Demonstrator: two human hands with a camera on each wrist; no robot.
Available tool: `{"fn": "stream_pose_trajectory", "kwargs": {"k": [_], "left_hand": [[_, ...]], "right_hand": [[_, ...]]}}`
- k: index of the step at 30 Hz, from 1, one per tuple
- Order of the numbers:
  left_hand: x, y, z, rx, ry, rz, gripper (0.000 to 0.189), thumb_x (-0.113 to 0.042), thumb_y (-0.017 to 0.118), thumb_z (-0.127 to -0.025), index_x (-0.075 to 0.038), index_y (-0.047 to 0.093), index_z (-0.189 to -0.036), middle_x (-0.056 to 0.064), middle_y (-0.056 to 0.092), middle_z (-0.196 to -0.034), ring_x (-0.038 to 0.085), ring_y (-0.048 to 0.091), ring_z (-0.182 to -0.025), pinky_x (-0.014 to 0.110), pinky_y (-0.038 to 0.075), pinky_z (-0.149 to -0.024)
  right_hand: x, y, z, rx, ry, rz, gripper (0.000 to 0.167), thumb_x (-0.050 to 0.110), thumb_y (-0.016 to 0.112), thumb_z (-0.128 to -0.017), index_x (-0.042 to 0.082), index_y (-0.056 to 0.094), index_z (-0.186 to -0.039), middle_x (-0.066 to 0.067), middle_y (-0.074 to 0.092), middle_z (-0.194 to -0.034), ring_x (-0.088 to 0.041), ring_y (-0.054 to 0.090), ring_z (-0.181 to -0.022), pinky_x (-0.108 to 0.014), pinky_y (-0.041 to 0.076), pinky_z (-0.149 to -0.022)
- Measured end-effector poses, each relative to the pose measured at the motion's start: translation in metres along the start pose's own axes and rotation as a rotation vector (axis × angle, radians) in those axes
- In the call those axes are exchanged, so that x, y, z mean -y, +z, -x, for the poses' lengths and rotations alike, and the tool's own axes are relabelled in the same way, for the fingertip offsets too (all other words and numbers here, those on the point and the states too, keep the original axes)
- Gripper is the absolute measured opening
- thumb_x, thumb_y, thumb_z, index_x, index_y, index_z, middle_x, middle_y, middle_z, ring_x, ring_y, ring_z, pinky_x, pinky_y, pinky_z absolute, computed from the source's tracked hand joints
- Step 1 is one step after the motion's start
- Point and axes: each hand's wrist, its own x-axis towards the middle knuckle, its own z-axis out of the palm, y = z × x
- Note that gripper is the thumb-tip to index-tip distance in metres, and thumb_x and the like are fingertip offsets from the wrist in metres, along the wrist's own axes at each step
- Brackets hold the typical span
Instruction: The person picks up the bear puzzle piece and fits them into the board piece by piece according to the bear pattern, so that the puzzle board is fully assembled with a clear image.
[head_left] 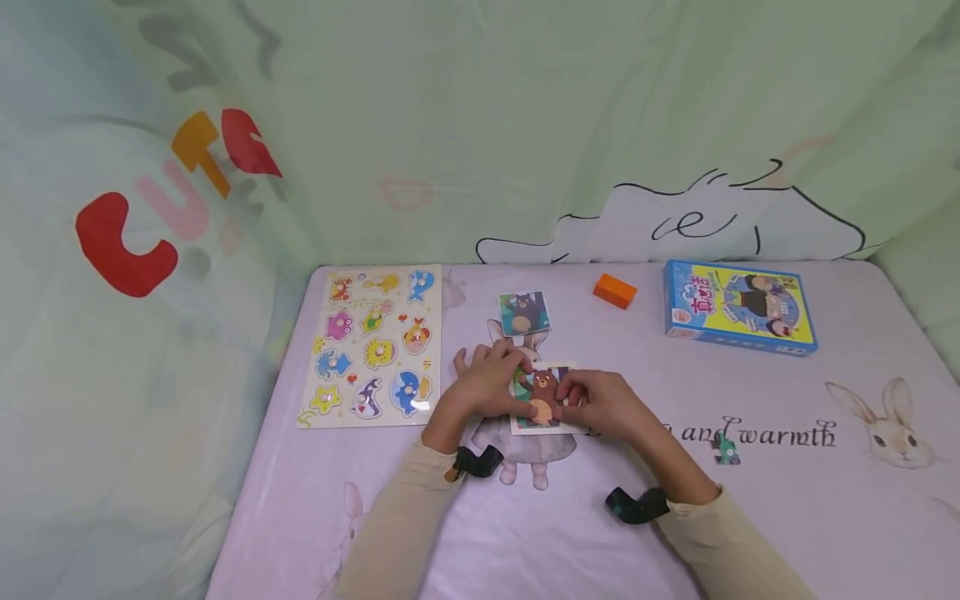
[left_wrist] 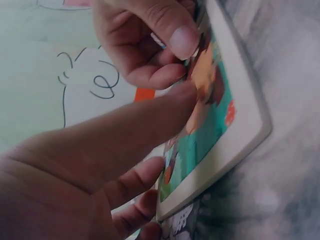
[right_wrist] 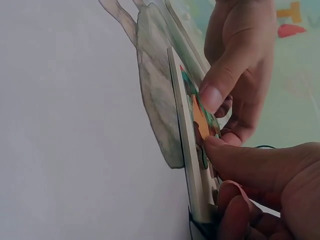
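A small jigsaw of a brown bear (head_left: 543,385) lies in a white-rimmed tray (head_left: 534,431) at the middle of the table. My left hand (head_left: 491,385) rests over the tray's left side, its thumb stretched out and pressing on the bear's belly. On the right side, my right hand (head_left: 602,402) pinches a small puzzle piece (left_wrist: 158,40) between curled fingers and thumb, close over the picture. Most of that piece is hidden by the fingers. Both thumb tips come close together over the picture in the right wrist view.
Beyond the tray lies a bear picture card (head_left: 524,314). A peg puzzle board (head_left: 435,333) with sea animals is at the left. An orange block (head_left: 615,290) and a blue-and-yellow box (head_left: 738,307) stand at the back right. One loose puzzle piece (head_left: 725,448) lies to the right.
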Motion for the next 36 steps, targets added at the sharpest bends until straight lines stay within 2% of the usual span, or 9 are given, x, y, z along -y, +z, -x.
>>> {"fn": "stream_pose_trajectory", "kwargs": {"k": [15,20,29,36], "left_hand": [[-0.006,0.005,-0.002,-0.021,-0.042,-0.031,0.056,-0.053,0.088,-0.074,-0.029,0.057,-0.114,-0.002,0.045,-0.142,0.029,0.039,-0.131,0.07,0.011,-0.118],[-0.008,0.006,-0.002,-0.027,-0.056,-0.041,0.058,-0.054,0.089,-0.072,-0.028,0.056,-0.113,-0.001,0.044,-0.14,0.029,0.039,-0.131,0.071,0.011,-0.118],[-0.01,0.009,-0.006,-0.019,-0.082,-0.042,0.063,-0.058,0.09,-0.068,-0.028,0.052,-0.108,-0.001,0.042,-0.14,0.031,0.037,-0.132,0.071,0.009,-0.118],[-0.012,0.007,-0.001,-0.049,-0.061,-0.05,0.06,-0.055,0.091,-0.069,-0.028,0.053,-0.108,-0.002,0.045,-0.132,0.031,0.04,-0.129,0.071,0.014,-0.117]], "right_hand": [[0.001,0.002,-0.001,0.017,-0.012,0.023,0.025,0.016,0.085,-0.082,0.012,0.065,-0.095,-0.002,0.055,-0.077,-0.018,0.05,-0.075,-0.027,0.041,-0.061],[-0.001,0.001,-0.002,0.027,-0.037,0.037,0.029,0.02,0.087,-0.081,0.012,0.063,-0.096,-0.002,0.056,-0.079,-0.017,0.05,-0.075,-0.029,0.041,-0.063],[0.001,0.002,-0.003,0.01,-0.029,0.056,0.031,0.021,0.088,-0.08,0.012,0.062,-0.094,-0.001,0.056,-0.078,-0.017,0.05,-0.074,-0.03,0.04,-0.064],[0.001,0.001,-0.003,0.014,-0.02,0.047,0.031,0.024,0.088,-0.08,0.013,0.062,-0.094,-0.002,0.056,-0.078,-0.018,0.051,-0.075,-0.031,0.041,-0.064]]}}
